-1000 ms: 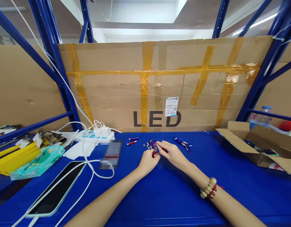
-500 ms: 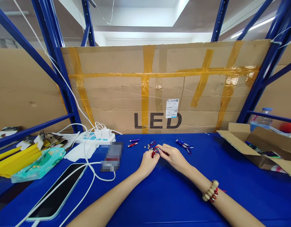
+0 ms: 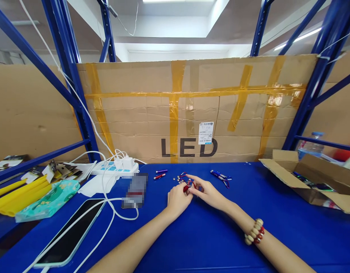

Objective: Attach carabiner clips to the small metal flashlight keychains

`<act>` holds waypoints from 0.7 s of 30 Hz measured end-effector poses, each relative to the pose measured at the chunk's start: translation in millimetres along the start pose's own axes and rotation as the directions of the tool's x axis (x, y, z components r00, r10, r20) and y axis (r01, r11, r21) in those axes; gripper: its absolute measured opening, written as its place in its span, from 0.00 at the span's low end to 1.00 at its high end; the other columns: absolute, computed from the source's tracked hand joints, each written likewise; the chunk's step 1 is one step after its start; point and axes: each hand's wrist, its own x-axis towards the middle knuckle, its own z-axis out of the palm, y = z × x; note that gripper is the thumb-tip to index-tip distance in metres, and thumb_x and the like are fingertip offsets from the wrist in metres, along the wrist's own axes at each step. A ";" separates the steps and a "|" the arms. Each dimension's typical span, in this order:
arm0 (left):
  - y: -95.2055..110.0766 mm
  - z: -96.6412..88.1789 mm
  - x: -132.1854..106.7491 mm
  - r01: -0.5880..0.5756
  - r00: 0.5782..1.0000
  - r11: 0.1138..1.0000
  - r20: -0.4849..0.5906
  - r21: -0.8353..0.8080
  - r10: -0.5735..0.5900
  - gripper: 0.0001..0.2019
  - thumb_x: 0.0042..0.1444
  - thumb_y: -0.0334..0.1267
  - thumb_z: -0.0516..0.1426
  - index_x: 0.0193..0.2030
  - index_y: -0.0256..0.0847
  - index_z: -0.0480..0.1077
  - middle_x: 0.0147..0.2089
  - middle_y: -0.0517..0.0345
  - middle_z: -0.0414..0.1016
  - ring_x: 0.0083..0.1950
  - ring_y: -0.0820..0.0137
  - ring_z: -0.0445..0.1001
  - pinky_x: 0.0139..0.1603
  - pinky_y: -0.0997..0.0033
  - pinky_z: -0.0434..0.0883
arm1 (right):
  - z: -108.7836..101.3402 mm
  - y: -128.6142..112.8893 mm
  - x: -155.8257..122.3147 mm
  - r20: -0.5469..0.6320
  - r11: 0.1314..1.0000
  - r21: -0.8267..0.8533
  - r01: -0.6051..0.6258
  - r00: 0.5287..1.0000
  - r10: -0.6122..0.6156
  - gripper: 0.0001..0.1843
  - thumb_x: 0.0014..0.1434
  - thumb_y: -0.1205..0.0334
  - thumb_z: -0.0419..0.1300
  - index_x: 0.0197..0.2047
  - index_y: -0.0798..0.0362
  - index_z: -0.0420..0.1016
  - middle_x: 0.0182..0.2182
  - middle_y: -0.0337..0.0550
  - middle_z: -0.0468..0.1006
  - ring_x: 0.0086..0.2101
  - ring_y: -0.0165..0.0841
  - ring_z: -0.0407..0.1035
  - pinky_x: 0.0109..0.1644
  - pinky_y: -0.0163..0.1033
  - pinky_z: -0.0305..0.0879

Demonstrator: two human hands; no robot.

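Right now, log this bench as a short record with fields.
Left hand: gripping a small red piece, partly hidden by fingers
Right hand: fingers close around the same spot; exact contact unclear
Right wrist: beaded bracelets
Just beyond hands: small silvery round pieces
Left of hands: red tube, purple tube, smartphone, white power strip
Right of hands: blue tubes with carabiner clips, open cardboard box
Backdrop: taped cardboard marked LED
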 end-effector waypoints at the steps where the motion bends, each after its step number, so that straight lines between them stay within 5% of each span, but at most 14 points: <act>1: 1.4 -0.4 -1.1 -0.004 1.000 0.999 0.015 0.038 0.003 0.07 0.49 0.38 0.51 0.30 0.40 0.69 0.30 0.57 0.72 0.31 0.69 0.68 0.27 0.75 0.53 | 0.3 0.4 0.0 0.018 1.000 0.012 -0.002 1.000 0.002 0.26 0.59 0.51 0.50 0.57 0.54 0.61 0.30 0.40 0.71 0.28 0.27 0.63 0.35 0.33 0.63; 6: 2.3 0.2 -1.6 -0.034 0.999 0.998 0.040 0.046 0.032 0.09 0.51 0.39 0.51 0.31 0.41 0.71 0.34 0.56 0.74 0.38 0.65 0.69 0.32 0.72 0.58 | -3.5 -0.2 1.0 0.053 0.996 0.087 -0.029 0.998 0.025 0.22 0.59 0.51 0.49 0.46 0.57 0.72 0.23 0.41 0.72 0.23 0.27 0.63 0.29 0.32 0.61; 13: -5.2 1.6 1.1 -0.028 0.998 0.993 -0.064 -0.112 0.021 0.11 0.51 0.38 0.52 0.42 0.42 0.65 0.43 0.56 0.66 0.44 0.69 0.65 0.38 0.73 0.62 | -25.3 15.2 3.0 -0.078 0.983 0.114 -0.146 0.985 0.155 0.21 0.57 0.50 0.51 0.40 0.61 0.73 0.25 0.44 0.74 0.24 0.28 0.66 0.27 0.31 0.61; 18: -4.2 -0.4 1.6 0.003 0.996 0.980 -0.091 -0.197 -0.021 0.12 0.50 0.33 0.51 0.43 0.42 0.63 0.42 0.57 0.63 0.41 0.72 0.65 0.36 0.74 0.61 | -48.6 39.7 -2.1 -0.325 0.928 -0.059 -0.368 0.886 0.331 0.18 0.57 0.53 0.50 0.38 0.58 0.73 0.24 0.42 0.74 0.24 0.29 0.66 0.29 0.33 0.60; 21: -2.8 -1.7 1.7 -0.006 0.994 0.974 -0.112 -0.227 -0.020 0.10 0.50 0.31 0.50 0.41 0.41 0.63 0.42 0.56 0.62 0.41 0.72 0.65 0.37 0.74 0.62 | -57.0 42.7 -6.0 -0.411 0.823 -0.222 -0.523 0.815 0.408 0.15 0.58 0.56 0.50 0.38 0.53 0.74 0.25 0.40 0.75 0.28 0.30 0.68 0.31 0.33 0.58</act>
